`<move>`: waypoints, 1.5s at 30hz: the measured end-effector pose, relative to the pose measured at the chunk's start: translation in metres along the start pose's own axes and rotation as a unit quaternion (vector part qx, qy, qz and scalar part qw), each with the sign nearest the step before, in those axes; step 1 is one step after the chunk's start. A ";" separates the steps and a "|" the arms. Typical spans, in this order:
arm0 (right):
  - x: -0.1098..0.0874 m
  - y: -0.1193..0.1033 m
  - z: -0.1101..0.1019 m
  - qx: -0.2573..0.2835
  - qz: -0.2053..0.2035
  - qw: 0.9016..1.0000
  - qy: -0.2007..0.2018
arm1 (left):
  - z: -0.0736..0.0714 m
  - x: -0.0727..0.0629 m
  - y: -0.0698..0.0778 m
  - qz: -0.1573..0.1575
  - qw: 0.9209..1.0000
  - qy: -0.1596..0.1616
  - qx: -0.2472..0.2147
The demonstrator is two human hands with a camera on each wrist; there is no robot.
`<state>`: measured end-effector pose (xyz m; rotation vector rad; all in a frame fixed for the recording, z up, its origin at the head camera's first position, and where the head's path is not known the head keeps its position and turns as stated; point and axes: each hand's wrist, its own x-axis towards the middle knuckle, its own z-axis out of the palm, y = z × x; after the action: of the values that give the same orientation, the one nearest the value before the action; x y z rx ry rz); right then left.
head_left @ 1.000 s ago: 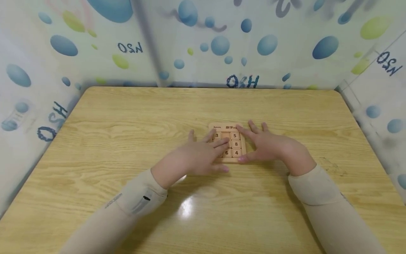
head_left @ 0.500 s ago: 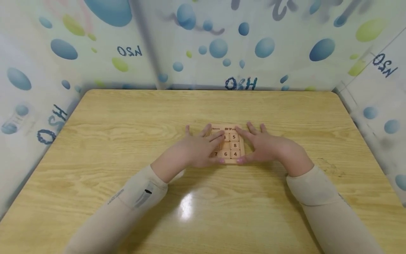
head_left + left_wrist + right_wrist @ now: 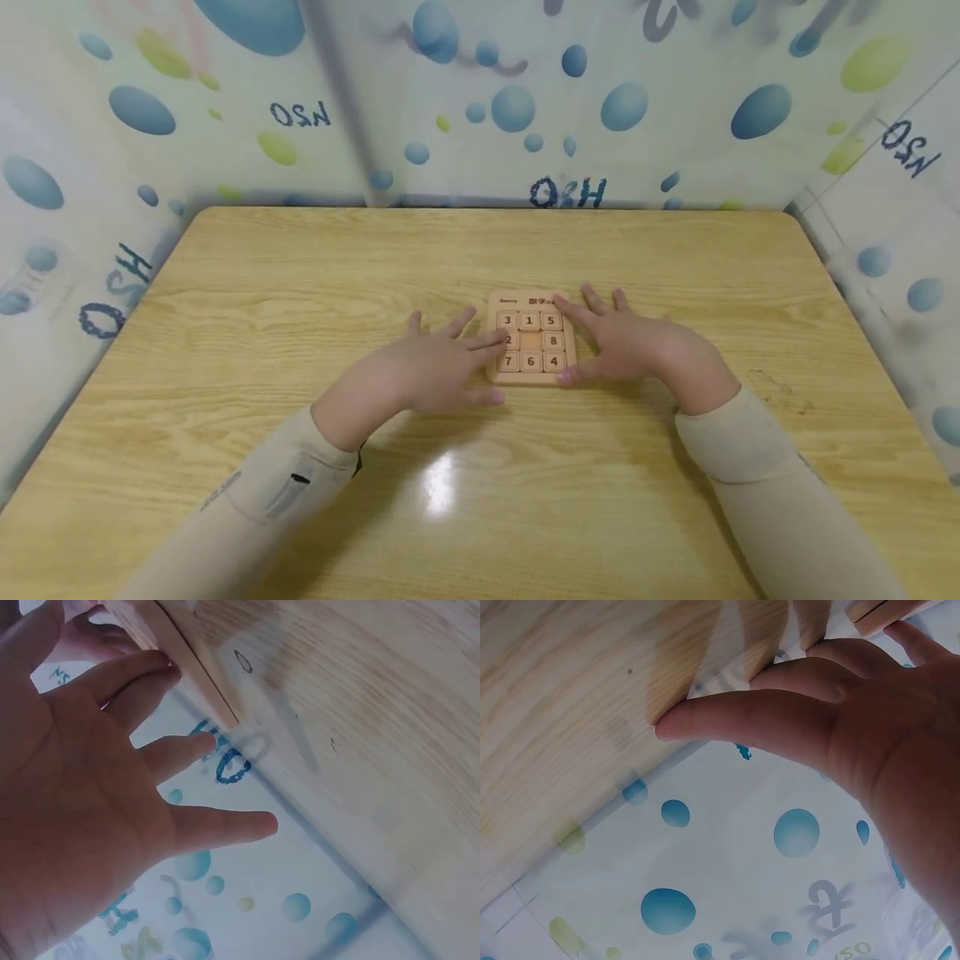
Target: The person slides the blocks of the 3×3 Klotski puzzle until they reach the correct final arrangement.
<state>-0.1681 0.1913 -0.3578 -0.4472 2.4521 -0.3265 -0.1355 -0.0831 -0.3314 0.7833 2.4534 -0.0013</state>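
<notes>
A square wooden number slide puzzle (image 3: 531, 380) lies flat on the table. Its tiles read 3, 1, 5 in the top row, 2 and 8 either side of a gap, then 7, 6, 4. From the left, my left hand (image 3: 438, 371) reaches over with spread fingers, one fingertip at the 2 tile (image 3: 512, 342). My right hand (image 3: 630, 342) spans the right side, a fingertip on the top right corner and the thumb at the lower right. In the left wrist view, the puzzle's edge (image 3: 193, 679) shows beside my fingers; a corner of the puzzle (image 3: 885, 613) appears in the right wrist view.
The wood-grain table (image 3: 300, 275) extends around the puzzle on all sides. Behind its far edge stands a wall (image 3: 465, 83) printed with blue and green bubbles, and similar walls flank both sides.
The 1 tile has slid up from the centre to the top row, moving the gap to the centre. My left hand has since drawn back leftward; the right has stayed put.
</notes>
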 end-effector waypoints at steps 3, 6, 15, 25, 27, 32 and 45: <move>-0.001 0.000 0.000 -0.001 0.001 1.000 -0.001 | 0.001 0.003 0.004 0.004 1.000 0.000 0.007; -0.001 0.000 0.000 0.001 -0.002 1.000 -0.001 | 0.002 0.009 0.008 0.016 1.000 0.002 0.013; -0.002 0.000 0.000 0.003 0.002 1.000 -0.003 | -0.005 0.021 0.010 0.014 1.000 0.006 0.005; 0.001 -0.002 0.001 0.000 0.005 1.000 -0.008 | -0.007 0.021 -0.012 -0.026 1.000 0.008 -0.010; 0.001 -0.002 0.001 0.000 0.005 1.000 -0.007 | -0.006 0.021 -0.013 -0.025 1.000 0.008 -0.009; -0.001 -0.002 0.000 0.006 0.005 1.000 -0.004 | -0.005 0.021 -0.012 -0.023 1.000 0.013 0.012; 0.000 -0.001 0.000 0.001 0.003 1.000 -0.002 | 0.000 0.010 0.001 -0.032 0.999 0.006 0.024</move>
<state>-0.1675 0.1906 -0.3574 -0.4385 2.4486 -0.3250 -0.1416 -0.0771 -0.3361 0.7262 2.4961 -0.0798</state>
